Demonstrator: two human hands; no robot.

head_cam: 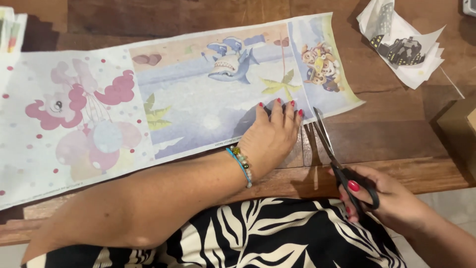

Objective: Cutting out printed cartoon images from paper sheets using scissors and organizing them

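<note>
On the wooden table (396,144), the left hand (270,136) lies flat, palm down, fingers (277,111) together and pressing the lower edge of a long printed paper strip (188,99). A beaded bracelet with a blue cord (241,164) circles that wrist. Just to its right, the right hand (391,198) is closed through the black loops of a pair of scissors (337,159), thumb and fingers clamped on the handles; the steel blades stand slightly parted, tips touching the strip's lower edge between the shark panel (233,67) and the panel of cartoon puppies (320,64). The strip is thin, matte and pale, running leftward to a pink pony panel with balloons (74,114). At the far right corner sits a loose stack of cut paper pieces showing a dark night skyline (404,49). The table's boards are dark brown with visible grain and seams. No containers can be made out.
</note>
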